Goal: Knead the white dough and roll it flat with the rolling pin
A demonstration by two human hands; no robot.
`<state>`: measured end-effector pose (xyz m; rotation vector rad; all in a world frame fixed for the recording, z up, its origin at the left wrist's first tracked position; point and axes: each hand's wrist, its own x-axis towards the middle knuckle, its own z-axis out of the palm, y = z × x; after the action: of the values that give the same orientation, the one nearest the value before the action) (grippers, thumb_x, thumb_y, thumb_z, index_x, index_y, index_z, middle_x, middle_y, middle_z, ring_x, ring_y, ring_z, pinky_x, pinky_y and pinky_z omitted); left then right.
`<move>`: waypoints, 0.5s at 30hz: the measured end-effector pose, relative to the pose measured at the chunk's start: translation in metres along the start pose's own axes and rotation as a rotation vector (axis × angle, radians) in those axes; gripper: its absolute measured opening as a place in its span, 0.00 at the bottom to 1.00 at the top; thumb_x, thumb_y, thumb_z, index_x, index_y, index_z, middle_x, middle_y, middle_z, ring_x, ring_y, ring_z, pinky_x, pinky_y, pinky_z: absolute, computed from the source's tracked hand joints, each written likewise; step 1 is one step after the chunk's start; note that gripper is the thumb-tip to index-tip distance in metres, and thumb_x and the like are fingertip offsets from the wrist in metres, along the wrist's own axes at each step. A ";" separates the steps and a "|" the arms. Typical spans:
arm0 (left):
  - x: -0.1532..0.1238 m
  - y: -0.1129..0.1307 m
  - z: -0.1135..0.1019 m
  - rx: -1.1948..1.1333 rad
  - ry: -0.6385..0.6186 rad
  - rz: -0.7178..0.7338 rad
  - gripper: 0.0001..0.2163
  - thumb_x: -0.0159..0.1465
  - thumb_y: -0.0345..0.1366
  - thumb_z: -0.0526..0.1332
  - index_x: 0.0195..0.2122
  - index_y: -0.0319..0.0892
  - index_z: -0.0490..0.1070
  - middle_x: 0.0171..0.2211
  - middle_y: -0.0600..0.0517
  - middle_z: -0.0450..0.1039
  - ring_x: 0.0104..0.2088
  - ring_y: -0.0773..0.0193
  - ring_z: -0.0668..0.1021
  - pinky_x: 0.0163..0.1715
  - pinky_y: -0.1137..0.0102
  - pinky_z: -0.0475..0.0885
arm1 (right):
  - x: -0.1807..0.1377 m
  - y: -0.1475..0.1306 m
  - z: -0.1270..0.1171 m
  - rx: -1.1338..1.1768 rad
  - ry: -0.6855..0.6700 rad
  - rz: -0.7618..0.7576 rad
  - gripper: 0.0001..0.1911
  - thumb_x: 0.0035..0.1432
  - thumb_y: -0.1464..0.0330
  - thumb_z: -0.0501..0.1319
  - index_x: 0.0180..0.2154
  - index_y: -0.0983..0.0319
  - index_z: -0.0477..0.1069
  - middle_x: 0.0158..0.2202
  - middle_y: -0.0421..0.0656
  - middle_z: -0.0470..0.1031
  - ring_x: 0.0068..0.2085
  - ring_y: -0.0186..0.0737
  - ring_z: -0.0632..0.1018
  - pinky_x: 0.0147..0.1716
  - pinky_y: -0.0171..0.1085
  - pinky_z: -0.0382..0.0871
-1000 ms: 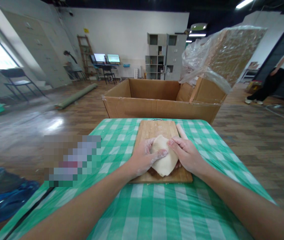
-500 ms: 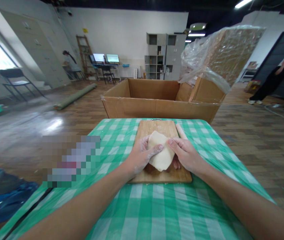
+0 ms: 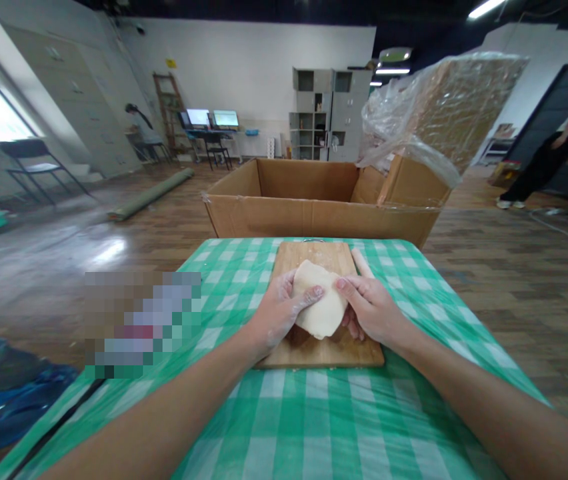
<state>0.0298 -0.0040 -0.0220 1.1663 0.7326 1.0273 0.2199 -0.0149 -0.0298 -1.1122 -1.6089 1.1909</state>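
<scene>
A flat, pale sheet of dough [image 3: 322,310] is held up between my two hands over the wooden cutting board [image 3: 314,252]. My left hand [image 3: 281,307] grips its left side, thumb lying across the front and fingers behind. At the upper right edge, my right hand [image 3: 367,303] pinches the dough between thumb and index finger, its other fingers curled below and partly hidden. White flour marks both hands. Just right of the board's far end lies a pale rolling pin [image 3: 363,263], partly covered by my right hand.
A green checked cloth [image 3: 309,413] covers the table. A pixelated object [image 3: 149,320] lies at the left edge with a black strap. Beyond the table stands a large open cardboard box [image 3: 314,213]. Blue plastic bags [image 3: 9,400] lie at lower left. Two people are farther back.
The dough has shifted very slightly left and its lower edge has risen a little. The lower fingers of my right hand have spread slightly. Both hands keep their hold.
</scene>
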 end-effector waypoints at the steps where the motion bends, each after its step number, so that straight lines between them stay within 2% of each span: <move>1: 0.000 0.000 0.000 -0.001 -0.002 0.003 0.23 0.57 0.43 0.73 0.49 0.37 0.73 0.42 0.44 0.82 0.36 0.56 0.83 0.34 0.68 0.78 | 0.000 -0.001 0.000 -0.026 0.021 -0.017 0.26 0.66 0.46 0.52 0.28 0.60 0.64 0.15 0.35 0.68 0.10 0.30 0.68 0.05 0.26 0.55; 5: 0.002 0.000 0.000 -0.012 -0.008 0.001 0.25 0.55 0.44 0.74 0.50 0.37 0.73 0.42 0.43 0.82 0.37 0.55 0.83 0.35 0.66 0.79 | -0.001 -0.005 0.001 0.006 0.059 -0.008 0.26 0.66 0.45 0.53 0.28 0.60 0.65 0.15 0.35 0.69 0.10 0.30 0.69 0.05 0.26 0.56; 10: 0.002 0.000 -0.001 -0.024 0.015 0.013 0.24 0.56 0.44 0.74 0.49 0.37 0.73 0.42 0.43 0.82 0.38 0.54 0.83 0.36 0.67 0.78 | -0.001 -0.004 0.002 0.174 -0.027 0.084 0.26 0.64 0.44 0.54 0.30 0.60 0.65 0.16 0.36 0.72 0.12 0.33 0.72 0.06 0.28 0.61; 15: 0.003 -0.001 -0.001 -0.020 0.019 0.031 0.20 0.58 0.42 0.72 0.47 0.38 0.73 0.42 0.45 0.82 0.35 0.60 0.83 0.36 0.69 0.78 | -0.001 -0.002 0.001 0.066 0.030 0.014 0.26 0.65 0.45 0.54 0.28 0.61 0.65 0.16 0.36 0.72 0.10 0.31 0.69 0.05 0.26 0.57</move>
<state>0.0302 -0.0011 -0.0236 1.1554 0.7202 1.0702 0.2192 -0.0162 -0.0278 -1.0965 -1.5309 1.2222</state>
